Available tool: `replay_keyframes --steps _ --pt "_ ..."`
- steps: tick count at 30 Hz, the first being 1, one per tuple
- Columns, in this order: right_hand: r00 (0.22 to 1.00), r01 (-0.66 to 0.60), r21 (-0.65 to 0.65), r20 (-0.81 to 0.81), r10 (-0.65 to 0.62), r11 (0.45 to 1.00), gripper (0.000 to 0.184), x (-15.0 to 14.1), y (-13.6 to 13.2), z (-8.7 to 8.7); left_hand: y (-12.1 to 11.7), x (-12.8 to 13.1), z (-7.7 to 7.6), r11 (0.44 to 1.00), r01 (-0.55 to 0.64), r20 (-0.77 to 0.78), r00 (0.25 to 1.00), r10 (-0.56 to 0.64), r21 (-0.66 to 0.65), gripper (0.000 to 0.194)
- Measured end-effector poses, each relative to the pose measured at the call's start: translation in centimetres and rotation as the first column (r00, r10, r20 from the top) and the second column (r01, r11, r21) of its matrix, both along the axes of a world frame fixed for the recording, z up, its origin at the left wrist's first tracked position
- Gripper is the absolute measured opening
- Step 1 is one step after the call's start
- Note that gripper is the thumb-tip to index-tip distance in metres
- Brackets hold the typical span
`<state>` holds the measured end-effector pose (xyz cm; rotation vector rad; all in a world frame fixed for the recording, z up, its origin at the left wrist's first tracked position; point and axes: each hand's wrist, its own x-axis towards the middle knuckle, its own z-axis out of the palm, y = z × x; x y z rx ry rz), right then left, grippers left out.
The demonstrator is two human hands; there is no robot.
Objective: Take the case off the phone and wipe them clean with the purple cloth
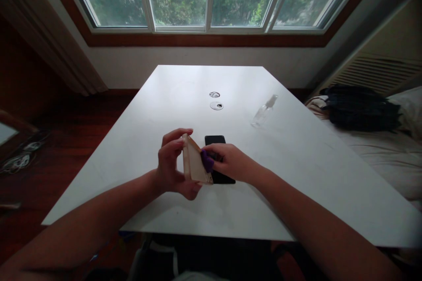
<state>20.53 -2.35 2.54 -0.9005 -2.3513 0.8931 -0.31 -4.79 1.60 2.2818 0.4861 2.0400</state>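
Observation:
My left hand (174, 167) grips a pale, yellowed phone case (195, 163) by its edges, thumb below and fingers above, holding it tilted over the table. In my right hand (231, 161) a bunched purple cloth (207, 160) is pinched, pressed against the inner side of the case. Beneath the right hand a black phone (224, 178) lies flat on the white table (158, 210), partly covered by the hand and the case.
A clear spray bottle (264, 112) lies or leans at the table's right. Two small round pieces, one a ring-like disc (216, 106) and one a dark-rimmed disc (214, 95), lie farther back. Beyond the right edge a dark bag (362, 107) rests on a bed.

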Motion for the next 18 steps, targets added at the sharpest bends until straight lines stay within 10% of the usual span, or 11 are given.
replay_keyframes --steps 9,18 --pt "0.999 -0.001 -0.212 0.05 0.011 0.977 0.027 0.6 0.1 0.3 0.0 0.1 0.2 1.0 0.015 0.052 0.999 -0.014 0.0 0.097" --pt "0.88 0.453 0.159 -0.241 -0.41 0.877 0.027 0.9 0.8 0.3 0.4 -0.1 -2.0 0.984 0.117 0.072 0.992 -0.108 -0.137 0.1"
